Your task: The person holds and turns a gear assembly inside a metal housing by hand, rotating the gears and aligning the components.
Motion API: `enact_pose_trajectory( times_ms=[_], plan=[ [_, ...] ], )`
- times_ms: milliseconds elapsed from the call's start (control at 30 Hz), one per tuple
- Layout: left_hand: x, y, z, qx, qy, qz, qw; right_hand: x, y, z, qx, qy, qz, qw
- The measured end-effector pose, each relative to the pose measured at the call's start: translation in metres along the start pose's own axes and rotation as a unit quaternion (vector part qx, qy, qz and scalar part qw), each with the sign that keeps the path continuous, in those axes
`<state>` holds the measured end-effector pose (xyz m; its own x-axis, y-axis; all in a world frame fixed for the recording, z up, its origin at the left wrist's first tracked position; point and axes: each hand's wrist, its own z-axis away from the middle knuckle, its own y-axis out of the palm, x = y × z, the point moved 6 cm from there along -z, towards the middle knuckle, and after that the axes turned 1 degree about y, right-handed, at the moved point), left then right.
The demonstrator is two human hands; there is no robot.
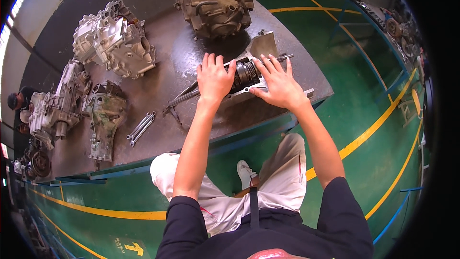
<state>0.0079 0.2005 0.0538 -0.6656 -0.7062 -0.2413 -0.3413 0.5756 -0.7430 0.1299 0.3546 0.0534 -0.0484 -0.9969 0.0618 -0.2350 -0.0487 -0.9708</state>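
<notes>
An opened metal gearbox housing lies near the right end of the workbench, with a dark gear set showing inside it. My left hand rests flat on the housing's left side, its fingers stretched forward. On the right side my right hand lies with spread fingers, its thumb by the near flange. Both hands are open, and the gears show between them. Long thin shafts stick out to the left, passing behind my left wrist. My palms hide parts of the housing's rim.
The metal workbench also carries a large brown gearbox at the back, a silver gearbox, more casings at the left, and several wrenches. A person is at the far left. A blue-framed rack stands right.
</notes>
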Motion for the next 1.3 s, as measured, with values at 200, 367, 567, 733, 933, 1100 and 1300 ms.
enact_pose_trajectory(
  times_ms=[200,367,567,733,933,1100,1300],
  plan=[
    [-0.014,-0.011,0.017,-0.017,0.043,-0.016,0.999,-0.002,-0.005,0.001,-0.024,0.006,-0.022,0.999],
    [-0.019,-0.013,0.031,0.019,0.018,-0.011,1.0,0.001,-0.007,0.0,-0.024,0.005,-0.038,0.999],
    [-0.024,-0.019,0.048,-0.017,0.024,-0.027,0.999,0.002,-0.008,0.002,-0.031,-0.002,-0.061,0.998],
    [-0.029,-0.02,0.063,-0.014,0.043,-0.045,0.998,0.001,-0.01,0.007,-0.044,-0.001,-0.073,0.996],
    [-0.022,-0.024,0.067,0.021,0.059,-0.03,0.998,0.004,-0.01,0.003,-0.059,-0.015,-0.059,0.996],
    [-0.029,-0.03,0.069,0.0,0.077,-0.017,0.997,0.003,-0.014,0.001,-0.091,-0.026,-0.017,0.995],
    [-0.025,-0.025,0.072,0.007,0.061,-0.034,0.998,0.051,-0.019,-0.041,-0.17,-0.041,-0.063,0.983]
  ],
)
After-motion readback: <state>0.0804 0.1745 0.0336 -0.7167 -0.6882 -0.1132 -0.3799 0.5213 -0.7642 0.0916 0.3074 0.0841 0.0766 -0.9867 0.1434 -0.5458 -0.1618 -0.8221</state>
